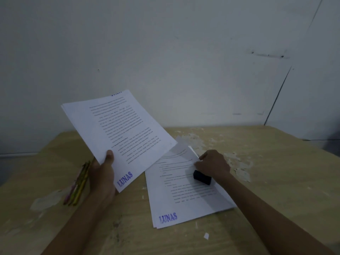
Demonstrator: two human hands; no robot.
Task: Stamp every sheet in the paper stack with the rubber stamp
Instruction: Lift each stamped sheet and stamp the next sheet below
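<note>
With the left hand (103,173) gripping stamped sheets (117,133) aloft and the right hand (213,165) pinching the tabletop stack (184,199) beside the loose stamp (202,177), an unstamped page risks being skipped.

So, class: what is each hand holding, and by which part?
The left hand grips a bundle of sheets by its lower edge. The right hand pinches the far edge of the top sheet on the table stack.

Stamped stack (185,197) flat — black stamp (202,177) atop
</note>
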